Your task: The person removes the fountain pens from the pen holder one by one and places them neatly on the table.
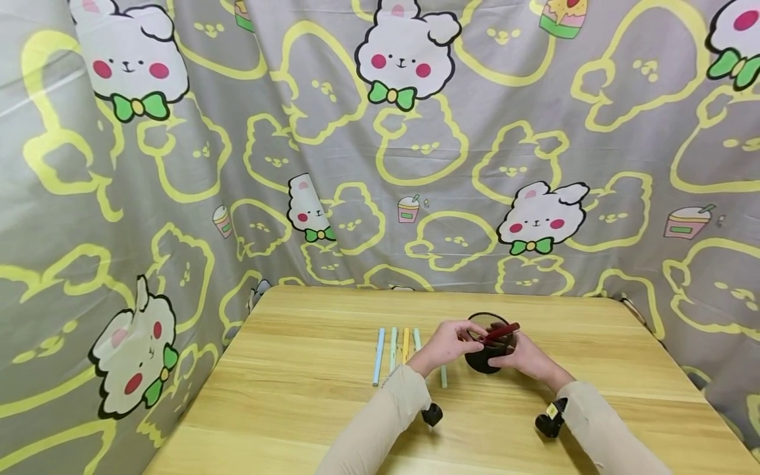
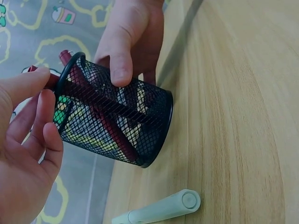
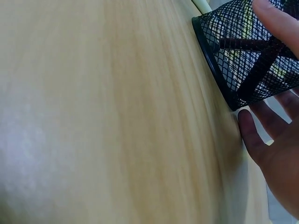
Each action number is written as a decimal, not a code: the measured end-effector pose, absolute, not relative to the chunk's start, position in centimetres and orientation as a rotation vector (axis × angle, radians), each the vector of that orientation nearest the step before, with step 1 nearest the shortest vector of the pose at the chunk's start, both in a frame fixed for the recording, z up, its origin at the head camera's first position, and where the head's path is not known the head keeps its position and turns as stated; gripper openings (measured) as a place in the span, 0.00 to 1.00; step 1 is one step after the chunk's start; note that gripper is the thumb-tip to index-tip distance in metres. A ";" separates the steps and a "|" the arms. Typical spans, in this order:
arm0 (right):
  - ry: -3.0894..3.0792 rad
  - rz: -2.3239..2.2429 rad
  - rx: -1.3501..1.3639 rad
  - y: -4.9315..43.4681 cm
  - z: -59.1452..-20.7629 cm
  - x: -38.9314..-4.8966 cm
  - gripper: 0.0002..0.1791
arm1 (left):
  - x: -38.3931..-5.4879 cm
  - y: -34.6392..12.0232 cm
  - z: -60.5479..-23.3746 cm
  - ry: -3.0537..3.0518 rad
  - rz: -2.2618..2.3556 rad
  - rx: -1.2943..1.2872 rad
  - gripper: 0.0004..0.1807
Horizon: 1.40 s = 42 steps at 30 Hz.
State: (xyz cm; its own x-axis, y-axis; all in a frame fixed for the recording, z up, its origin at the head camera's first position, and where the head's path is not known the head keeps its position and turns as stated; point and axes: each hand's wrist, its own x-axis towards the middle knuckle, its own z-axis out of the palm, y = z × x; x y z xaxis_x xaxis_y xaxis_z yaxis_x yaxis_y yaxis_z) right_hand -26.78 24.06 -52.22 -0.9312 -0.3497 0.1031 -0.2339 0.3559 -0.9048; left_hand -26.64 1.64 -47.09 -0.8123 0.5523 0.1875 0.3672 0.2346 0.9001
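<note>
The left hand [image 1: 448,343] pinches a red pen [image 2: 52,81] partly inside the mesh cup [image 1: 483,361], across another red pen [image 1: 505,331]; the right hand [image 1: 525,356] grips the cup's side. Nearby, 5 pale pens [image 1: 379,356] lie on the table [image 1: 285,396].

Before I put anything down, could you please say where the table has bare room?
The table is bare left of the blue pen and right of the right hand. It's crowded from that pen across to the mesh cup.
</note>
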 end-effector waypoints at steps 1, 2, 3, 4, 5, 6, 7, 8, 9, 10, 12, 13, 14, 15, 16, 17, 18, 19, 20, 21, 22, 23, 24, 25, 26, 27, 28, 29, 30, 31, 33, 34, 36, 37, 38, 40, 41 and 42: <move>2.509 -1.621 -0.554 24.0 -52.2 -26.8 0.47 | -26.6 1.6 -47.0 2.331 1.629 0.874 0.11; 2.517 -1.614 -0.562 24.0 -52.2 -26.8 0.46 | -26.7 1.6 -46.9 2.334 1.636 0.869 0.11; 2.526 -1.611 -0.564 23.9 -52.1 -26.8 0.45 | -26.7 1.5 -46.9 2.337 1.642 0.866 0.11; 2.528 -1.609 -0.575 23.9 -52.1 -26.8 0.45 | -26.7 1.5 -46.8 2.341 1.648 0.867 0.10; 2.529 -1.610 -0.584 23.9 -52.1 -26.8 0.45 | -26.7 1.5 -46.7 2.346 1.654 0.868 0.10; 2.528 -1.613 -0.592 23.9 -52.0 -26.8 0.45 | -26.8 1.5 -46.7 2.349 1.661 0.871 0.10; 2.532 -1.610 -0.604 23.9 -52.0 -26.7 0.44 | -26.8 1.5 -46.7 2.353 1.664 0.873 0.10; 2.534 -1.612 -0.600 23.9 -52.0 -26.7 0.44 | -26.8 1.5 -46.7 2.356 1.671 0.876 0.10; 2.540 -1.606 -0.603 24.0 -52.1 -26.7 0.43 | -26.8 1.5 -46.6 2.358 1.680 0.878 0.10; 2.544 -1.603 -0.608 24.1 -52.2 -26.7 0.43 | -26.9 1.6 -46.6 2.363 1.690 0.878 0.10; 2.543 -1.611 -0.603 24.2 -52.4 -26.6 0.43 | -26.9 1.6 -46.7 2.364 1.717 0.870 0.10; 2.540 -1.617 -0.605 24.3 -52.5 -26.6 0.43 | -26.9 1.6 -46.7 2.361 1.732 0.863 0.10; 2.533 -1.625 -0.607 24.3 -52.7 -26.6 0.43 | -27.0 1.7 -46.7 2.361 1.748 0.853 0.10; 2.525 -1.636 -0.617 24.4 -52.8 -26.6 0.43 | -27.0 1.7 -46.8 2.359 1.769 0.838 0.10; 2.513 -1.655 -0.620 24.4 -52.9 -26.6 0.43 | -27.1 1.7 -46.8 2.360 1.787 0.826 0.10; 2.503 -1.666 -0.630 24.4 -53.0 -26.7 0.43 | -27.1 1.7 -46.9 2.363 1.807 0.810 0.10; 2.497 -1.670 -0.642 24.4 -53.1 -26.7 0.43 | -27.2 1.7 -46.8 2.365 1.824 0.794 0.11; 2.494 -1.668 -0.647 24.4 -53.2 -26.7 0.43 | -27.3 1.7 -46.8 2.363 1.850 0.779 0.10; 2.492 -1.666 -0.651 24.4 -53.2 -26.7 0.43 | -27.3 1.7 -46.8 2.362 1.874 0.766 0.10; 2.487 -1.669 -0.651 24.4 -53.3 -26.8 0.43 | -27.4 1.6 -46.7 2.356 1.896 0.760 0.10; 2.484 -1.667 -0.645 24.4 -53.2 -26.8 0.44 | -27.4 1.6 -46.6 2.348 1.916 0.753 0.10; 2.484 -1.661 -0.639 24.4 -53.2 -26.8 0.44 | -27.5 1.5 -46.5 2.336 1.934 0.739 0.11; 2.485 -1.656 -0.629 24.4 -53.2 -26.9 0.44 | -27.6 1.5 -46.3 2.323 1.949 0.730 0.12; 2.486 -1.655 -0.620 24.4 -53.1 -26.9 0.44 | -27.6 1.5 -46.2 2.312 1.968 0.725 0.12; 2.486 -1.655 -0.628 24.4 -53.1 -26.9 0.44 | -27.7 1.4 -46.0 2.303 1.978 0.714 0.13; 2.482 -1.662 -0.625 24.4 -53.1 -27.0 0.45 | -27.8 1.4 -45.9 2.294 1.992 0.704 0.13; 2.486 -1.659 -0.631 24.4 -53.0 -27.0 0.45 | -27.9 1.4 -45.8 2.283 2.007 0.690 0.13; 2.486 -1.663 -0.637 24.5 -53.0 -27.0 0.45 | -27.9 1.4 -45.6 2.274 2.023 0.680 0.14; 2.482 -1.672 -0.634 24.5 -53.0 -27.0 0.45 | -28.0 1.4 -45.5 2.266 2.043 0.672 0.13; 2.479 -1.680 -0.633 24.5 -53.0 -27.0 0.45 | -28.1 1.4 -45.4 2.252 2.066 0.666 0.12; 2.472 -1.687 -0.635 24.5 -53.0 -27.1 0.45 | -28.2 1.4 -45.2 2.222 2.116 0.659 0.12; 2.469 -1.687 -0.631 24.5 -53.0 -27.1 0.45 | -28.3 1.3 -45.1 2.210 2.139 0.655 0.12; 2.466 -1.692 -0.603 24.5 -53.0 -27.1 0.45 | -28.4 1.2 -44.9 2.188 2.183 0.650 0.11; 2.470 -1.683 -0.602 24.5 -53.0 -27.1 0.45 | -28.4 1.2 -44.8 2.176 2.203 0.647 0.11; 2.472 -1.678 -0.599 24.5 -53.0 -27.1 0.45 | -28.5 1.1 -44.8 2.170 2.219 0.641 0.11; 2.480 -1.666 -0.592 24.5 -53.0 -27.0 0.46 | -28.6 1.0 -44.7 2.159 2.245 0.623 0.11; 2.487 -1.658 -0.591 24.5 -53.0 -26.9 0.46 | -28.7 1.0 -44.6 2.155 2.255 0.613 0.11; 2.489 -1.652 -0.596 24.5 -53.0 -26.9 0.46 | -28.7 0.9 -44.6 2.151 2.266 0.602 0.10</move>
State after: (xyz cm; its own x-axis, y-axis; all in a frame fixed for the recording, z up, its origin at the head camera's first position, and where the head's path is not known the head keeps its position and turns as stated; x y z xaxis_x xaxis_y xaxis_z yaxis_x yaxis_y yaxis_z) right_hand -26.92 24.49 -53.02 -0.9190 -0.3707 0.1341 -0.2675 0.3365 -0.9029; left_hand -28.73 0.91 -44.58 -0.9276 0.2274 0.2962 0.2840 -0.0854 0.9550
